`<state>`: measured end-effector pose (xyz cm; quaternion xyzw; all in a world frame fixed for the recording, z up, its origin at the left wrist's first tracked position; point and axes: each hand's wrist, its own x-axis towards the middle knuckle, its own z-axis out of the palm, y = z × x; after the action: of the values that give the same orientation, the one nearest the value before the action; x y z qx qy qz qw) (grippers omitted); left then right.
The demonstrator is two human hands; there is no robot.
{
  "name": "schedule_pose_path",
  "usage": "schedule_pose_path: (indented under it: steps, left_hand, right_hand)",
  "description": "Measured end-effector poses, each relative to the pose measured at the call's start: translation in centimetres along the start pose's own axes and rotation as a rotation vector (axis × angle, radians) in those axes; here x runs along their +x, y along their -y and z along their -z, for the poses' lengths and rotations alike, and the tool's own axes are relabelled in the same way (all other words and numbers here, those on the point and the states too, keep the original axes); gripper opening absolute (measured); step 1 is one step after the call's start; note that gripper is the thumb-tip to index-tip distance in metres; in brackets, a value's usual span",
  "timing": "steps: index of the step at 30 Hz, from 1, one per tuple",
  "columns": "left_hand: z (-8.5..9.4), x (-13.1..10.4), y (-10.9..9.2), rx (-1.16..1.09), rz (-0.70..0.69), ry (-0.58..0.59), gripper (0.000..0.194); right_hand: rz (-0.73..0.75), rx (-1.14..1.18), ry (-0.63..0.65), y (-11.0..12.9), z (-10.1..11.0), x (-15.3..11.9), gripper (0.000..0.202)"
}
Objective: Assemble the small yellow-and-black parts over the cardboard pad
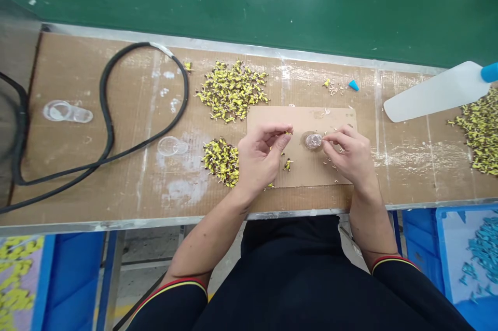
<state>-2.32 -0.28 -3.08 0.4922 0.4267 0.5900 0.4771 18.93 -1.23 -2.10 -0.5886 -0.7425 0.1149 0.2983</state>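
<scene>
The bench (128, 198) bears a cardboard sheet (299, 119), yellow pieces (232, 91) and cable (104, 85).

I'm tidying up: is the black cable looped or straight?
Looped: the black cable curves round and crosses itself.

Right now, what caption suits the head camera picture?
Left hand pinches a tiny piece; right hand beside a small clear container.

Left hand (257, 159) and right hand (350, 153), curled inward.
Left forearm (216, 235) slants toward one o'clock, thumb (280, 145) and forefinger (277, 128) pinched toward two; right forearm (370, 217) leans toward eleven, thumb and forefinger drawn close, pointing to nine.
</scene>
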Motion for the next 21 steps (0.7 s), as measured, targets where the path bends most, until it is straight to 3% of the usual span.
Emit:
schedule_pose_path:
  steps: [4,8,14,21]
  left_hand:
    - [-0.1,0.1,0.2,-0.003,-0.011,-0.019,0.023]
    - [0.0,0.1,0.1,-0.041,-0.027,-0.045,0.022]
    - [0.0,-0.2,-0.2,-0.072,0.040,0.038,0.024]
    - [-0.9,-1.0,-0.5,-0.113,0.090,0.131,0.020]
  right_hand:
    - [0.003,0.007,-0.024,0.3,0.3,0.1,0.016]
    - [-0.044,0.157,-0.057,0.6,1.0,0.3,0.012]
    - [-0.070,0.472,-0.185,1.1,1.4,-0.2,0.006]
    - [0.010,0.629,-0.174,1.8,0.5,-0.9,0.005]
